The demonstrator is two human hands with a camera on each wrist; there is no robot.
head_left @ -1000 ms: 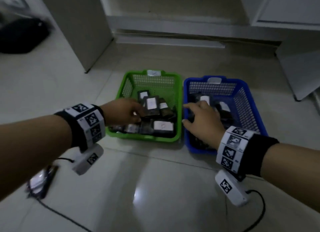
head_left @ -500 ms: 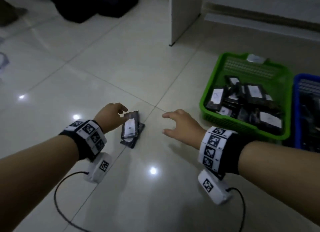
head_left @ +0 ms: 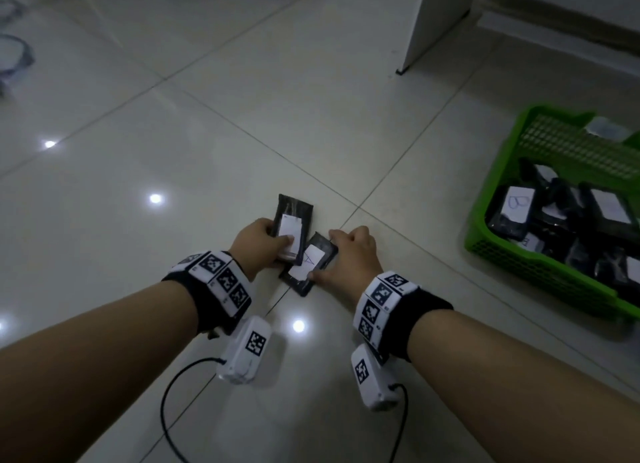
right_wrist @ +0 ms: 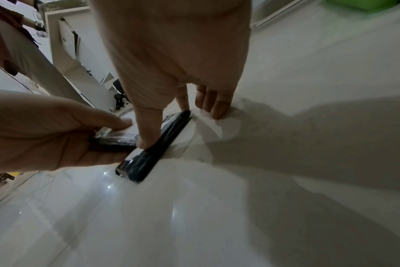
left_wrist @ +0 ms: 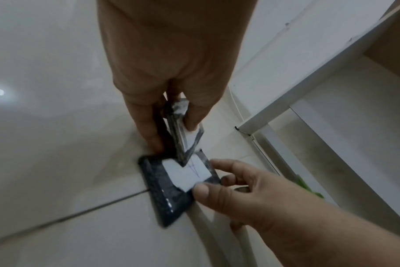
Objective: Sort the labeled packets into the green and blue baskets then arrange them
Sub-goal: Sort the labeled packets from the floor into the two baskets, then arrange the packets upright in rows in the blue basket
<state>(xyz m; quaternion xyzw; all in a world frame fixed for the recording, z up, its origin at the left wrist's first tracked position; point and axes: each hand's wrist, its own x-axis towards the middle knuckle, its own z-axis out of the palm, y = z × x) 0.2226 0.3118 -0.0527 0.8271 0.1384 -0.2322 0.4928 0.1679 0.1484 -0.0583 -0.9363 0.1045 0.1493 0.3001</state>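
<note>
- The left hand (head_left: 258, 243) pinches a dark packet (head_left: 292, 222) with a white label, thumb on the label and fingers under it; the packet's near end is lifted and overlaps the second one
- The right hand (head_left: 349, 258) is clamped on the second dark packet (head_left: 308, 265), which lies flat on the tiled floor (head_left: 242, 116); thumb at its near edge, fingers curled over its far edge
- This second packet's white label carries a handwritten mark that looks like an A
- The green basket (head_left: 512, 255) stands well apart to the right on the floor, with many dark labeled packets in it; one label reads B (head_left: 518, 203)
- The blue basket is out of view
- Both wrists wear black bands with coded white markers
</note>
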